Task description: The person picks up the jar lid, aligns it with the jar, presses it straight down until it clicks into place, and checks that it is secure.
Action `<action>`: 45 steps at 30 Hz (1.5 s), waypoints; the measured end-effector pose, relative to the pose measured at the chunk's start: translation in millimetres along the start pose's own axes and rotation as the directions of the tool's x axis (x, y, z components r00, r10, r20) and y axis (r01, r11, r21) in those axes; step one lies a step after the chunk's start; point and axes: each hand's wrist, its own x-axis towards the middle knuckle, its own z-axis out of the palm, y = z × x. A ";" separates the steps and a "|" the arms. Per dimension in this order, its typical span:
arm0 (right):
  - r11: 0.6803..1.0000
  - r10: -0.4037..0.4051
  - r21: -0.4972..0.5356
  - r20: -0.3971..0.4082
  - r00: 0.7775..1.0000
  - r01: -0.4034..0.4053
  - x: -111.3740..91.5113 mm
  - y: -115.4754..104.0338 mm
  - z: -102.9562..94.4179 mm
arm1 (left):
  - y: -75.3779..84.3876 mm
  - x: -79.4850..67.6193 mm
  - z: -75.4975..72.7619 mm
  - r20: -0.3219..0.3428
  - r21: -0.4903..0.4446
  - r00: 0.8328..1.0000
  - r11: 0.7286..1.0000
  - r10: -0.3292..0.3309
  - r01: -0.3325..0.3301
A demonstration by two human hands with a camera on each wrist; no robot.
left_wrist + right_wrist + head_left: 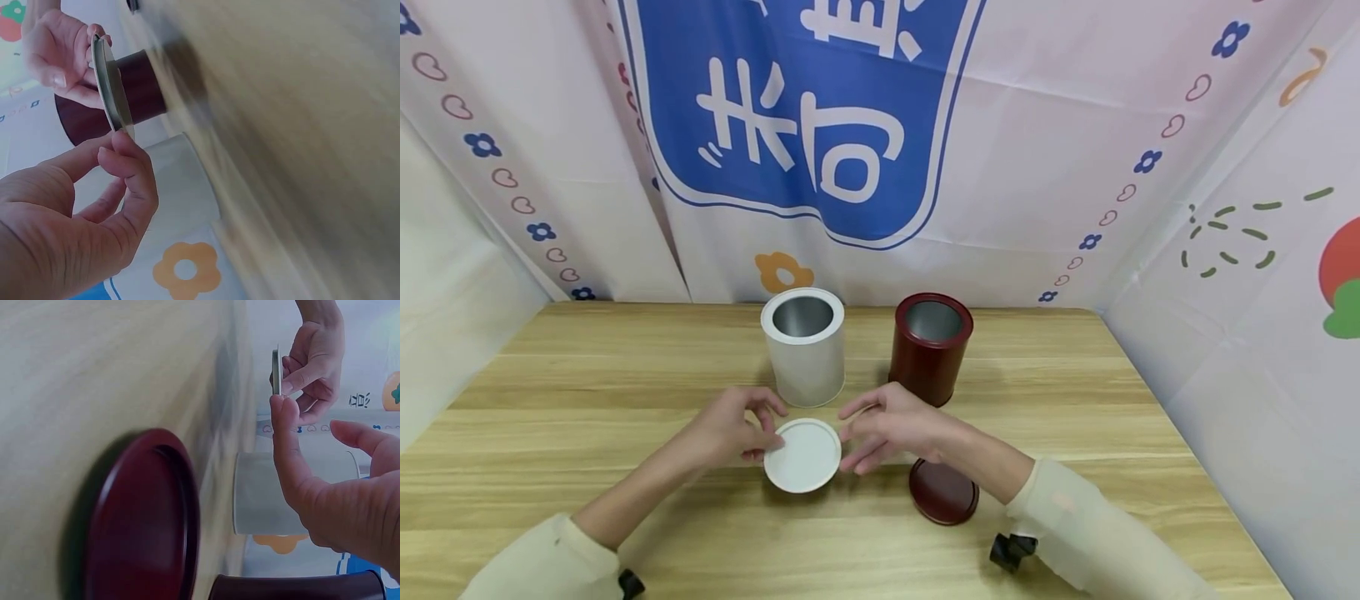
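Observation:
My left hand pinches the left edge of a round white lid, thumb on top. The lid is raised off the table, as the left wrist view shows it edge-on. At its right edge is my right hand, fingers extended and thumb apart, not gripping it; whether a fingertip touches the rim I cannot tell. Just behind the lid a white can stands upright with its top uncovered. To its right stands a dark red can, also uncovered. A dark red lid lies on the table below my right forearm.
The wooden table bears both cans near its back edge. A white printed cloth hangs behind it, with more cloth at both sides. Black straps show at the sleeves.

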 end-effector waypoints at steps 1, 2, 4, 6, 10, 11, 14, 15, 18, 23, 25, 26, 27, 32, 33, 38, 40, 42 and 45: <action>1.000 -0.005 -0.005 -0.001 1.000 0.005 0.2 -1.3 -0.5 | 1.6 0.2 -0.7 -0.005 0.004 1.000 1.000 0.008 -0.008; 1.000 -0.009 -0.008 -0.005 1.000 0.009 0.4 -2.6 -0.8 | 3.0 0.3 -1.8 -0.010 0.009 1.000 1.000 0.022 -0.022; 1.000 -0.018 -0.011 -0.013 1.000 0.018 0.9 -5.3 -0.9 | 6.2 0.6 -3.6 -0.018 0.008 0.999 0.999 0.035 -0.035; 0.999 -0.031 -0.019 -0.029 0.999 0.031 1.2 -8.0 -0.5 | 9.3 1.0 -5.4 -0.023 0.000 0.999 0.999 0.047 -0.047; 0.998 -0.054 -0.033 -0.062 0.997 0.052 1.3 -13.4 0.4 | 15.7 0.7 -8.6 -0.032 -0.028 0.998 0.998 0.050 -0.051; 0.998 -0.058 -0.035 -0.071 0.996 0.055 1.1 -14.8 0.6 | 17.1 0.7 -9.2 -0.033 -0.034 0.998 0.998 0.051 -0.053; 0.997 -0.072 -0.029 -0.086 0.994 0.070 1.2 -18.7 1.1 | 20.9 0.7 -10.8 -0.039 -0.052 0.998 0.997 0.053 -0.055; 0.997 -0.078 -0.028 -0.089 0.993 0.076 1.3 -20.0 1.2 | 21.8 0.9 -11.1 -0.041 -0.056 0.998 0.997 0.054 -0.057; 0.995 -0.101 -0.035 -0.094 0.990 0.098 1.7 -23.6 1.7 | 24.5 1.4 -11.5 -0.050 -0.060 0.997 0.996 0.056 -0.059; 0.989 -0.134 -0.079 -0.128 0.983 0.125 2.9 -30.9 2.1 | 31.1 2.9 -12.5 -0.062 -0.067 0.997 0.996 0.047 -0.051; 0.987 -0.141 -0.092 -0.148 0.979 0.128 3.1 -34.8 2.1 | 35.1 3.9 -13.9 -0.068 -0.072 0.997 0.996 0.045 -0.050; 0.986 -0.147 -0.099 -0.155 0.977 0.133 3.0 -36.6 1.9 | 37.0 4.3 -14.9 -0.070 -0.073 0.996 0.996 0.047 -0.052; 0.985 -0.151 -0.104 -0.161 0.975 0.135 2.8 -38.8 1.9 | 39.0 4.9 -16.0 -0.072 -0.074 0.996 0.996 0.045 -0.051; 0.982 -0.169 -0.116 -0.177 0.970 0.149 2.6 -50.0 2.3 | 47.6 6.8 -21.8 -0.092 -0.061 0.995 0.997 0.035 -0.041; 0.981 -0.171 -0.118 -0.179 0.969 0.151 3.2 -52.3 2.5 | 49.0 7.2 -23.0 -0.098 -0.056 0.995 0.998 0.033 -0.039; 0.978 -0.187 -0.131 -0.193 0.963 0.163 8.1 -60.2 0.7 | 55.1 10.9 -29.2 -0.119 -0.041 0.992 0.998 0.040 -0.045; 0.975 -0.199 -0.141 -0.199 0.960 0.173 10.3 -62.4 -1.2 | 57.6 13.4 -31.8 -0.125 -0.035 0.991 0.998 0.047 -0.051; 0.972 -0.210 -0.153 -0.204 0.956 0.180 12.0 -64.7 -2.9 | 60.0 16.0 -34.3 -0.130 -0.028 0.990 0.998 0.051 -0.055; 0.967 -0.221 -0.174 -0.210 0.952 0.185 14.6 -67.7 -4.8 | 62.8 18.7 -37.4 -0.131 -0.022 0.990 0.998 0.054 -0.057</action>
